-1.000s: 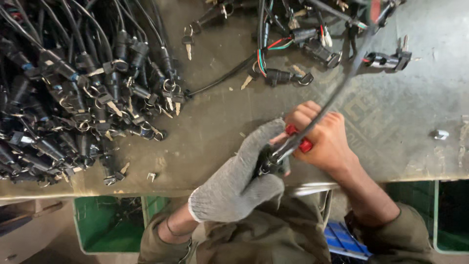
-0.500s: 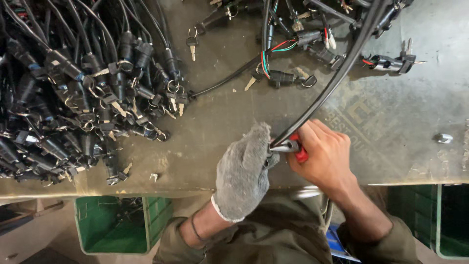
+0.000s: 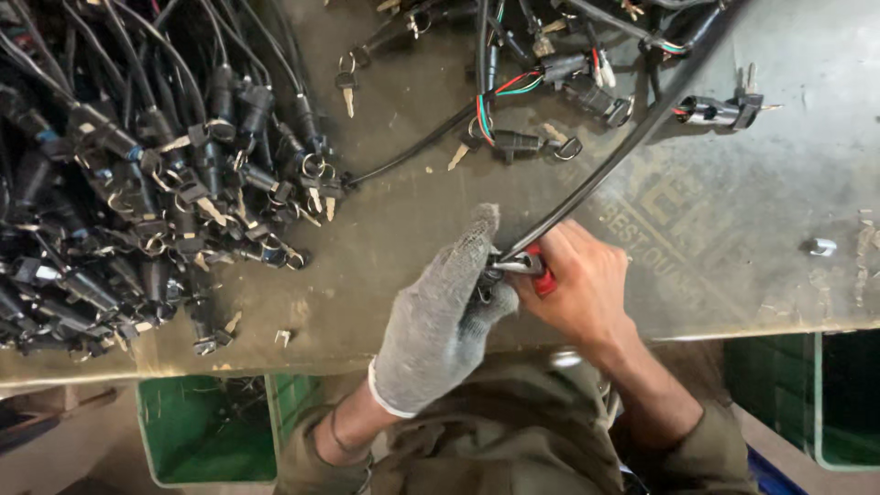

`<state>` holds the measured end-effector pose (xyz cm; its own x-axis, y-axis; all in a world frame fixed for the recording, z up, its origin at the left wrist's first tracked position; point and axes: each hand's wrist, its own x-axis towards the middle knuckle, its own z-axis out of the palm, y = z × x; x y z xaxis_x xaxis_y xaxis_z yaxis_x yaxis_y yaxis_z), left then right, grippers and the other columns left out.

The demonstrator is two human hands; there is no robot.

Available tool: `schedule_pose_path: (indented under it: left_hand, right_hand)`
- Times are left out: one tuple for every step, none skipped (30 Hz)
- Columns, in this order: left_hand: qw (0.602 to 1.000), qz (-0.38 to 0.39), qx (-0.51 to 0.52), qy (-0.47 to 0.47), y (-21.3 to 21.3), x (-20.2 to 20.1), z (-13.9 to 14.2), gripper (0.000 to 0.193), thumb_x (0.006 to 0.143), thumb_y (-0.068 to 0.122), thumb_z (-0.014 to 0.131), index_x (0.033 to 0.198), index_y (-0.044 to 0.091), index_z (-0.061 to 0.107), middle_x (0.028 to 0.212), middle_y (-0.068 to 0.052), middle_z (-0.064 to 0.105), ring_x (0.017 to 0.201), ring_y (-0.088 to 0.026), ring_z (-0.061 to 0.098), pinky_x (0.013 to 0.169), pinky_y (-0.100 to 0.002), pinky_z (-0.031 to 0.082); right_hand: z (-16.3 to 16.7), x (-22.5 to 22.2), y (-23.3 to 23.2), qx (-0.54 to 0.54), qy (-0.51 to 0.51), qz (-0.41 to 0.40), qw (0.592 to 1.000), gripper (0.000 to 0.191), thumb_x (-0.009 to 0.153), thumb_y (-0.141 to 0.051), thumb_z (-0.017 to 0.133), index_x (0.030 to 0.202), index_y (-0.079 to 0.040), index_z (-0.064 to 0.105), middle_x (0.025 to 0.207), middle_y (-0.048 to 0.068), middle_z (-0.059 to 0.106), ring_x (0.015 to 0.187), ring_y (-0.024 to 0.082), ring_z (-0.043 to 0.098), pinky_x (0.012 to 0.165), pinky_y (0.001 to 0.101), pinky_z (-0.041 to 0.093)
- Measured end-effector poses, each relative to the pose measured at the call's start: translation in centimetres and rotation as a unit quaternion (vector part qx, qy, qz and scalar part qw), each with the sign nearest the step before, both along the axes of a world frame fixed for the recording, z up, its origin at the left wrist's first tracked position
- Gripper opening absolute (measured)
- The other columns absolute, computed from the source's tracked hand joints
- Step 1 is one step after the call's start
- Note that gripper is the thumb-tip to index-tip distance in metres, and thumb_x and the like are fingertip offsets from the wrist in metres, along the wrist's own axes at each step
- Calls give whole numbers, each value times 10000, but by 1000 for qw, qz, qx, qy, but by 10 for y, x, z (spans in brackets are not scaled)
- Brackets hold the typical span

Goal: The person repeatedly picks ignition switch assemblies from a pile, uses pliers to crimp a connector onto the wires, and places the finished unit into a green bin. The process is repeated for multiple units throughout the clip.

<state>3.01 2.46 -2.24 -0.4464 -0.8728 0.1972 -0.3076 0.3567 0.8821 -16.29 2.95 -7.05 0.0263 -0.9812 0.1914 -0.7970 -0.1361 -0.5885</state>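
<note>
Grey knit glove covers the left hand (image 3: 440, 316), clenched around the near end of a black cable (image 3: 605, 174) at lower centre; the bare right hand (image 3: 577, 289) grips a red-handled tool (image 3: 536, 270) against it. Smooth and thin, the cable runs diagonally to the upper right across the worn desk (image 3: 733, 247).

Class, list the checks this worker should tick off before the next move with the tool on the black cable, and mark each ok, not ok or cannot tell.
1. Left hand gloved: ok.
2. Right hand gloved: not ok, bare.
3. Red-handled tool held in both hands: ok.
4. Tool's jaws seated on black cable: cannot tell, fingers hide them.
5. Cable free of the pile of black cable assemblies: ok, it runs the other way.
</note>
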Motion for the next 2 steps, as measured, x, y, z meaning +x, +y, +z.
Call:
schedule_pose_path:
  left_hand:
    - [1000, -6, 21, 20, 0, 4, 1, 550, 995, 114, 737, 1480, 118, 478, 1237, -109, 704, 1022, -262, 743, 904, -314, 598]
    - [990, -52, 118, 60, -4, 9, 0, 598, 1011, 129, 719, 1543, 108, 446, 1194, -98, 711, 988, -262, 714, 905, -325, 592]
  right_hand:
    - [-2, -5, -5, 0, -27, 50, 998, 385, 621, -161, 828, 935, -78, 620, 867, 120, 625, 840, 352, 636, 671, 444, 482]
    - [-5, -11, -13, -5, -55, 99, 994, 425, 584, -149, 809, 950, -65, 611, 880, 136, 607, 863, 363, 619, 700, 442, 490]
